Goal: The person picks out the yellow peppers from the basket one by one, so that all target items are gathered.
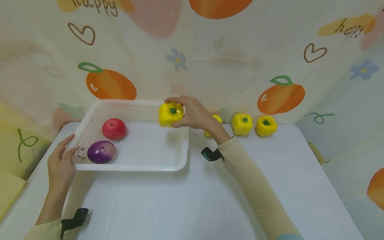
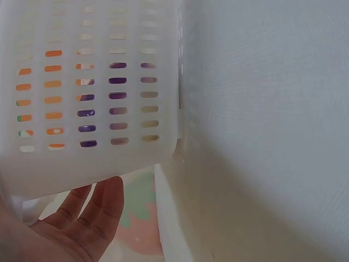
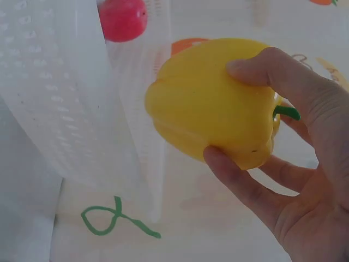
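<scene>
My right hand (image 1: pixel 193 112) grips a yellow bell pepper (image 1: pixel 170 115) with a green stem, thumb and fingers spread round its sides in the right wrist view. The pepper is over the right end of a white perforated plastic basket (image 1: pixel 168 167). A red apple (image 1: pixel 114 129) lies in the basket's left half, with a glossy purple eggplant-coloured oval (image 1: pixel 101 152) in front of it. At the basket's left end, my left hand (image 1: pixel 62 163) holds the rim; its fingers (image 2: pixel 112 204) show beside the rim in the left wrist view.
Right of the basket, yellow bell peppers (image 1: pixel 242 124) stand along the back of the white table (image 1: pixel 144 203); one (image 1: pixel 216 117) is partly hidden by my right wrist. Behind them hangs a printed cloth (image 1: pixel 204 76). Dark camera mounts (image 1: pixel 211 154) stick out from both wrists.
</scene>
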A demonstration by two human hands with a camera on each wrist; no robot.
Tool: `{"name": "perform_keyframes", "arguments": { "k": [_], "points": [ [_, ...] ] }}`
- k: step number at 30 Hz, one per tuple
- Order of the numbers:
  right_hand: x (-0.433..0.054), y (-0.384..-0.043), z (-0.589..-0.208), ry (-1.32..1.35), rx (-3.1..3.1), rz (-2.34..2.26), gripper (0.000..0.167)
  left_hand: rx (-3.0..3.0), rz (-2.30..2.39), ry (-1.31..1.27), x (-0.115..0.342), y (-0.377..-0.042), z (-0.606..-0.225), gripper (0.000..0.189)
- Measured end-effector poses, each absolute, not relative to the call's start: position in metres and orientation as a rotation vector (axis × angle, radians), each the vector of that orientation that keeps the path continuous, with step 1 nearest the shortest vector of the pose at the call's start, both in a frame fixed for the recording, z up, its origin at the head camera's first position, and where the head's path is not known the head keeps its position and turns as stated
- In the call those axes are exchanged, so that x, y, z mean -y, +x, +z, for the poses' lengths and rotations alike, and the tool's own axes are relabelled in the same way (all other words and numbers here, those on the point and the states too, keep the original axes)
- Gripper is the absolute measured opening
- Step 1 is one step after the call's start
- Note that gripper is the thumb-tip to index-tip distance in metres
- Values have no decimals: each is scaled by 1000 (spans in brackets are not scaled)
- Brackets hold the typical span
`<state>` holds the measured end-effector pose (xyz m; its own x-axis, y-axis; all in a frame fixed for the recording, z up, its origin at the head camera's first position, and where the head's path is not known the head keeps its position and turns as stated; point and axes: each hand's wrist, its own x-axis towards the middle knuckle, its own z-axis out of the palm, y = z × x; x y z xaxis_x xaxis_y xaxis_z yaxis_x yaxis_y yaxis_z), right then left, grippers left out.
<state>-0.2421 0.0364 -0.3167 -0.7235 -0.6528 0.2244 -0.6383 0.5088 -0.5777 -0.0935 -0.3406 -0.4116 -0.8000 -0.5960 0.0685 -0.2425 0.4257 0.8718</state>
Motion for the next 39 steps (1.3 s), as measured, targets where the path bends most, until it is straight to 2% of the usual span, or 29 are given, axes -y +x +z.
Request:
{"name": "perform_keyframes", "arguments": {
  "k": [21, 39],
  "points": [
    [-87, -235, -314, -1167, -2825, -993, 67, 2261, -1334, 710, 340, -93, -414, 45],
    [-149, -248, -318, -934, -2836, -1023, 70, 2274, -1354, 697, 339, -95, -413, 47]
  ]
}}
